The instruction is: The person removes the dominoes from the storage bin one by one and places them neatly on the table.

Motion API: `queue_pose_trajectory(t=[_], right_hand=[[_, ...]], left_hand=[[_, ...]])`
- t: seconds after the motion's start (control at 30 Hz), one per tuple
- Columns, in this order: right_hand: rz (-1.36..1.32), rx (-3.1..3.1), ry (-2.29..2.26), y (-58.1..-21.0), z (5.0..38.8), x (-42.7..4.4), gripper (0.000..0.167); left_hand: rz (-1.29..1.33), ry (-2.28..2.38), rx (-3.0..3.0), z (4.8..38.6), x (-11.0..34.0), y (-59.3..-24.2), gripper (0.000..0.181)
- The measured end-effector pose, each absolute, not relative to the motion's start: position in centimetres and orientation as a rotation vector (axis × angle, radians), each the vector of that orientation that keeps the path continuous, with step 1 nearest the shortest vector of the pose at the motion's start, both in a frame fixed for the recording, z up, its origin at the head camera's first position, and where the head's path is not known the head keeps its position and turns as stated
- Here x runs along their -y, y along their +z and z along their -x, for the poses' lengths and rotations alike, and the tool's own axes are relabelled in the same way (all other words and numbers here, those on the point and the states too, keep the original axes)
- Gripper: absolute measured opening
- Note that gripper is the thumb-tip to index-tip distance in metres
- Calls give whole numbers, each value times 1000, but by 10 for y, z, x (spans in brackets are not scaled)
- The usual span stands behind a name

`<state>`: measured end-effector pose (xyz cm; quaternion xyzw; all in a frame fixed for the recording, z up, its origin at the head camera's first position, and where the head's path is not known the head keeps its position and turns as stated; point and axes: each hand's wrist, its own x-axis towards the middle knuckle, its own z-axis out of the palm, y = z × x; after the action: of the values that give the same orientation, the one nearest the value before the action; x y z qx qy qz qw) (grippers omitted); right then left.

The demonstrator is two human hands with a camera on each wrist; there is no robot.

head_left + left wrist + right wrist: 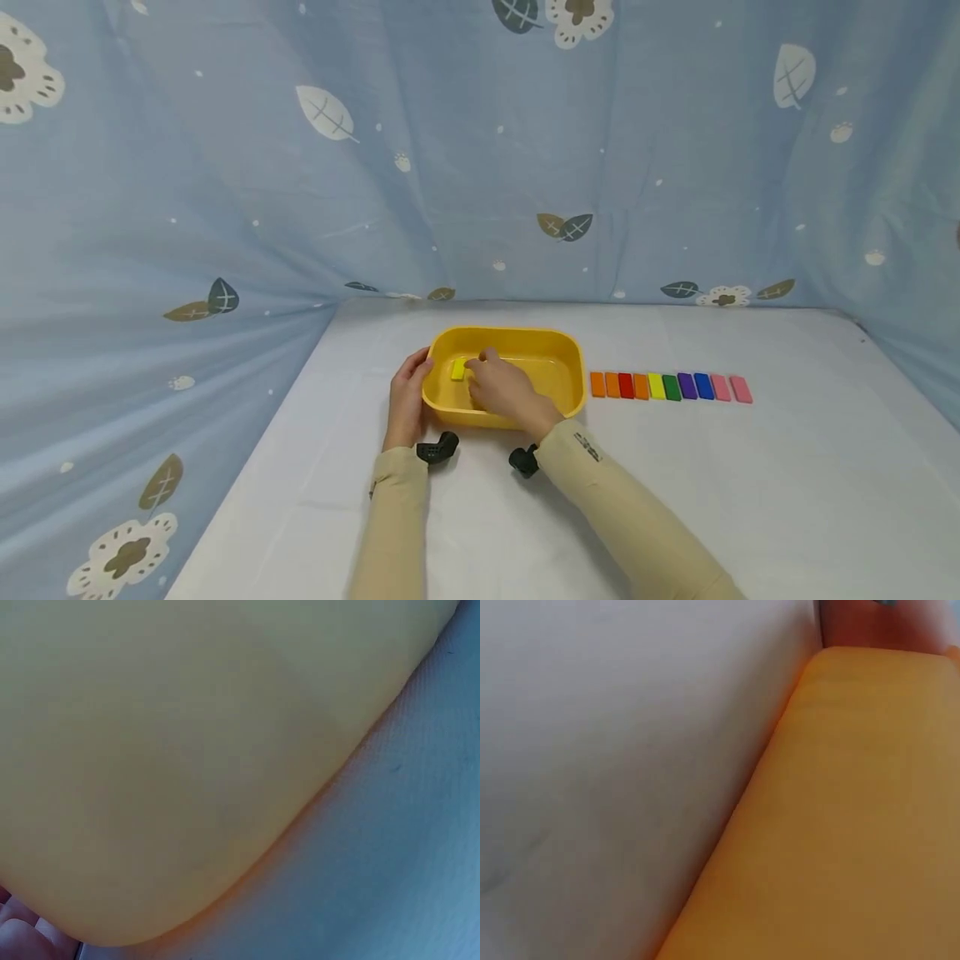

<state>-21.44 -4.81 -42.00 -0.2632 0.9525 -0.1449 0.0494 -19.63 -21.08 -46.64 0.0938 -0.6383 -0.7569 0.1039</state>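
A shallow yellow plastic tray (553, 383) with rounded corners sits on the white-covered table. My left hand (407, 396) holds its left end, thumb at the rim and fingers along the outside. Reaching down inside the tray is my right hand (501, 390); its fingers are partly hidden, and whether they pinch anything does not show. A small bright yellow block (458, 369) lies in the tray, just left of the right fingertips. In the left wrist view the tray's outer wall (187, 765) fills most of the picture, with fingers (22, 937) at the lower left corner.
To the right of the tray runs a row of flat coloured blocks: orange, red (626, 385), yellow, green (671, 387), purple, blue (703, 386) and pink (741, 390). Dark wrist cameras (437, 448) hang near the tray's front. A blue patterned curtain (465, 183) stands behind the table.
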Motion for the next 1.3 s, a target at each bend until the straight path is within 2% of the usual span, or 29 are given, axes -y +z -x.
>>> queue_pose_trajectory(t=[0.33,0.77,1.0,1.13,1.3], right_hand=[[813,-2815,-357,-425,222,69,42],[840,-2837,-426,-428,225,74,21],[790,-2845,-379,-427,228,75,25],[783,-2848,-372,-425,229,73,34],[895,-2818,-441,-418,229,64,41]], left_hand=[[-261,-2205,1903,198,205,-470,33],[-296,-2208,1937,195,206,-464,34],[-236,-2205,1964,185,202,-446,38],[-210,-2214,1949,184,203,-444,39],[-231,-2205,1949,185,207,-446,38]])
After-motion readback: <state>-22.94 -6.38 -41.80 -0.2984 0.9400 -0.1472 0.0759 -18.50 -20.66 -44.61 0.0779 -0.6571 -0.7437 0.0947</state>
